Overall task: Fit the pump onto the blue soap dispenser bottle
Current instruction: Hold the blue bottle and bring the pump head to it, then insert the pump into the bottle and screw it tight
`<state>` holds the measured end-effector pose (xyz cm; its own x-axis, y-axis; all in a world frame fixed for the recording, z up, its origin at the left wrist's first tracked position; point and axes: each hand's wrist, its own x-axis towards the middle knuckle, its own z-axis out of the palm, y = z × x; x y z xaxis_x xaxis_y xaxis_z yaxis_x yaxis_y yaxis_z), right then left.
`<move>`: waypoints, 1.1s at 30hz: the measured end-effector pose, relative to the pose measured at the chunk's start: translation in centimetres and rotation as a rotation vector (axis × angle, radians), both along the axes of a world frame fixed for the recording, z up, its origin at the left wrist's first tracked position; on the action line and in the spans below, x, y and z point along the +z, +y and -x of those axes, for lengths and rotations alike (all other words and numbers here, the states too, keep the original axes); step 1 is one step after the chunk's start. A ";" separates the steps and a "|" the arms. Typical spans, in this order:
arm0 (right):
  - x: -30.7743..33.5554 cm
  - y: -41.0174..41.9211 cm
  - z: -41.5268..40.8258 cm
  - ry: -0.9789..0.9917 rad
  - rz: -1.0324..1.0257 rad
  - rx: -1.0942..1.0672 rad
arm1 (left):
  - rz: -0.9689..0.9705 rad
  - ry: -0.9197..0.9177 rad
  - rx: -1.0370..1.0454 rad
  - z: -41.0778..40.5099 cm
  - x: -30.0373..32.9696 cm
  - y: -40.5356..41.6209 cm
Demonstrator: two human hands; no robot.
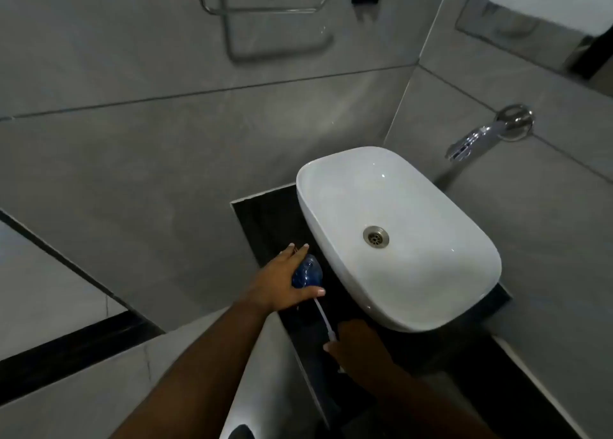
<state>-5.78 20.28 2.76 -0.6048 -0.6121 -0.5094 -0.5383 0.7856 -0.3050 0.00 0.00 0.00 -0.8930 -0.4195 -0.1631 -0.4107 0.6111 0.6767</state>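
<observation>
Left hand (282, 281) is gripping the blue soap bottle (307, 270), which is standing on the dark counter (265, 220) just left of the white basin (398, 239). Right hand (360, 347), nearer, is closing around the pump (323, 316), whose white tube is angling up toward the bottle; the pump head is hidden under the fingers.

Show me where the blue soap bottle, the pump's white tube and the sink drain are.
blue soap bottle (308, 272): head view, on its blue body showing beside the left hand.
pump tube (323, 316): head view, mid-length of the white tube.
sink drain (375, 236): head view, centre of the metal drain ring.
</observation>
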 end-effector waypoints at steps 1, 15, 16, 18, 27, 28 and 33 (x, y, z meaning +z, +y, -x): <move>-0.4 0.2 0.0 -0.040 -0.008 -0.040 | 0.011 0.011 -0.008 0.2 0.0 -0.1; 2.2 0.3 -0.8 0.215 0.084 0.031 | 0.147 -0.082 -0.108 2.4 0.9 -1.3; 2.9 0.0 -0.6 0.210 0.113 0.022 | 0.153 -0.087 -0.120 2.6 1.0 -1.3; 4.7 -0.5 0.0 0.180 0.179 -0.008 | 0.175 -0.102 -0.138 2.9 1.2 -1.5; 14.0 -1.3 4.2 0.258 0.134 0.098 | 0.275 -0.116 -0.140 1.8 0.7 -2.3; 15.1 -1.6 4.6 0.289 0.144 0.106 | 0.294 -0.115 -0.143 1.7 0.6 -2.3; 18.6 -4.8 5.8 0.339 0.194 0.229 | 0.353 -0.102 -0.161 1.9 -0.4 -2.7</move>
<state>-11.56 15.53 21.36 -0.5558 -0.8140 -0.1689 -0.7863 0.5807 -0.2111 -1.87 -2.71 -0.37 -0.9384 -0.3220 -0.1252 -0.3452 0.8605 0.3746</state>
